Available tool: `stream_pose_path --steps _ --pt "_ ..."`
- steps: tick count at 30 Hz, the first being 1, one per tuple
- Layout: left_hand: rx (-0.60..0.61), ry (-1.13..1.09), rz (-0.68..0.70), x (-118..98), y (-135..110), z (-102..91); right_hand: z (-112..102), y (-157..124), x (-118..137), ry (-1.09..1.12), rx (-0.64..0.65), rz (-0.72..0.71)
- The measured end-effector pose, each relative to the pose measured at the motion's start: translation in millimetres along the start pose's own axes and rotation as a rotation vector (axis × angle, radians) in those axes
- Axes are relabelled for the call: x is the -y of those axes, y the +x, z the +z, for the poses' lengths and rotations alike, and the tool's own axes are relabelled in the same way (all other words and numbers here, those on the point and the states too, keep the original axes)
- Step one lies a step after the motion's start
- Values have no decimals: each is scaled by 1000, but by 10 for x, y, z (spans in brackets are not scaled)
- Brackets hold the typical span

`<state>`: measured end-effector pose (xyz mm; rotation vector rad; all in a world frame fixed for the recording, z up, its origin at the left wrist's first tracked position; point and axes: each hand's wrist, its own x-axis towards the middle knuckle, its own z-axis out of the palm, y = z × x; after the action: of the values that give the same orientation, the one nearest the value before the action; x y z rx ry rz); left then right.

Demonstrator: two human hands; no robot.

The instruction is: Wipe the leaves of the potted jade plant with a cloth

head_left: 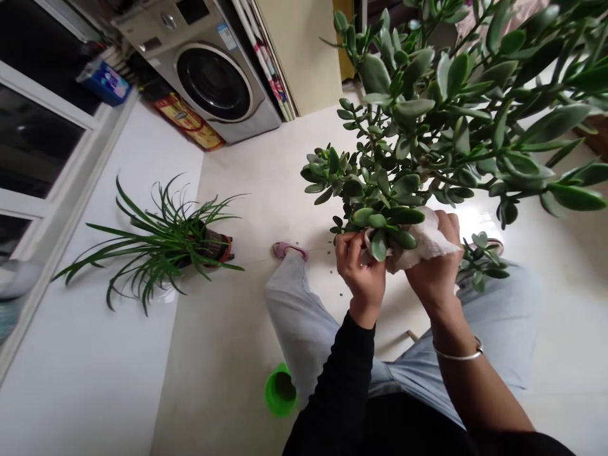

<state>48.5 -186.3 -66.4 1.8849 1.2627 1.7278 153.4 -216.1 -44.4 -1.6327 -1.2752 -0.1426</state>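
Note:
A large jade plant [413, 107] with thick green leaves spreads across the upper right. Low among its leaves, my left hand [361, 272] is closed with curled fingers. Leaves and a white edge of cloth lie against those fingertips, and what they pinch is hidden. My right hand [436, 272] grips a crumpled white cloth [422, 244], which bunches under the lower leaves between both hands. A smaller leafy sprig [481, 259] shows just right of my right wrist.
A potted spider-like plant [161, 244] stands on the floor at left. A green bucket [274, 392] is beside my leg [297, 304]. A washing machine [209, 76] stands at the back, near a yellow-red box [187, 123]. Several small dark bits lie on the pale floor [247, 316].

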Motion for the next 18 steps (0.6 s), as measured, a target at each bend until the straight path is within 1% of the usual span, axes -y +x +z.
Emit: stream_pose_path --steps 2,6,12,15,18 --pt "-7 3 -6 -9 12 -1 9 11 14 42 -41 3" --pt "-27 18 -23 -27 32 3 22 23 33 109 -116 74" --pt "-31 38 -46 -44 25 12 54 9 12 40 -7 77" --pt "-21 67 -40 -45 33 27 67 0 7 38 1 99" --pt "-4 72 -36 -40 50 39 64 3 8 49 -2 87"
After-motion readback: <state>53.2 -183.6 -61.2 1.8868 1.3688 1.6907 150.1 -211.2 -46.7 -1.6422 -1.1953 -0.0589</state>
